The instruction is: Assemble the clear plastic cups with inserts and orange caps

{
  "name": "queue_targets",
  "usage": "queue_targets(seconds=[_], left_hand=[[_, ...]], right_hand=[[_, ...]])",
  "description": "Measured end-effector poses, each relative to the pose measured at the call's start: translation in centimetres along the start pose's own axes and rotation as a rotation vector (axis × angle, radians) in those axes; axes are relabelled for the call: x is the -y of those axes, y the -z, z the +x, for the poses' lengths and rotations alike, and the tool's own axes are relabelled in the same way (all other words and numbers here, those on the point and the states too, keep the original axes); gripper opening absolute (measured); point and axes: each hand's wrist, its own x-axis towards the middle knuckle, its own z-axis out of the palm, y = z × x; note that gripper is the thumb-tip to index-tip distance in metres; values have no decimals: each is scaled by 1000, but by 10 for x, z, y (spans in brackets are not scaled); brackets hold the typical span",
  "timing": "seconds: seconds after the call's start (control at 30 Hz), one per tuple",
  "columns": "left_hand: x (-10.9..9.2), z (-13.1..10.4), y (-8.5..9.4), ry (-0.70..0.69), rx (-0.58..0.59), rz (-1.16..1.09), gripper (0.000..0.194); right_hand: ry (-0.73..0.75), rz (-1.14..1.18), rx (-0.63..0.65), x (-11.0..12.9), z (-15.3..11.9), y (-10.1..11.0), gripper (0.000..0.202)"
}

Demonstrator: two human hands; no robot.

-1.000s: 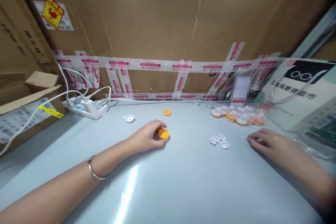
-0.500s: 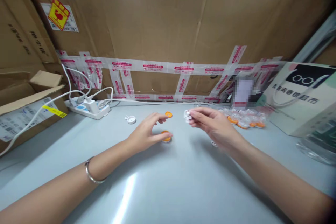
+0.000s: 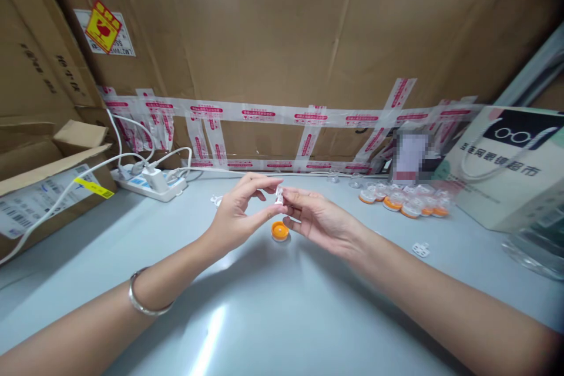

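Note:
A small white plastic piece with cut-outs (image 3: 279, 195) is held up edge-on between my two hands. My left hand (image 3: 238, 207) has its thumb under the piece and its fingertips over the top. My right hand (image 3: 324, 220) pinches the same piece from the right. Just below the fingers, a round orange cup with a white base (image 3: 279, 231) lies on the table. Behind my left hand, a white round part with a tab (image 3: 215, 200) is partly covered. To the right of my right forearm rests a flat white piece with cut-outs (image 3: 420, 249).
Several orange, white and clear round pieces (image 3: 412, 207) cluster at the right, by a paper bag (image 3: 497, 170) and a clear plastic container (image 3: 540, 247). A power strip (image 3: 154, 188) with cables and an open carton (image 3: 57, 188) stand left. A large taped carton (image 3: 264, 59) backs the table (image 3: 273, 317).
My right hand has moved left with the white piece, and my left hand has closed on it. The small orange ring seen near my left fingertips is now hidden.

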Motion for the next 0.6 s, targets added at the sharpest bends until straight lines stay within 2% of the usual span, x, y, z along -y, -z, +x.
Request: queue_targets(seconds=[0.2,0.3,0.37,0.43,0.47,0.53,0.6], left_hand=[[-2,1,1,31,8,-81,32],[-3,1,1,68,9,-93,31],[-2,0,0,91,-8,-93,32],[-1,0,0,105,-38,-84,31],[0,-1,0,109,-53,-76,30],[1,-1,-1,115,-79,-66,30],[3,-1,-1,118,-96,-63,32]], right_hand=[[12,-37,53,-4,-1,-3,9],[74,-217,10,12,0,9,15],[174,-413,-85,32,-2,27,21],[274,-717,-162,54,-8,53,24],[247,-887,-186,63,-12,68,25],[96,-1176,-222,75,-24,98,29],[-69,-1412,-185,78,-37,126,29]])
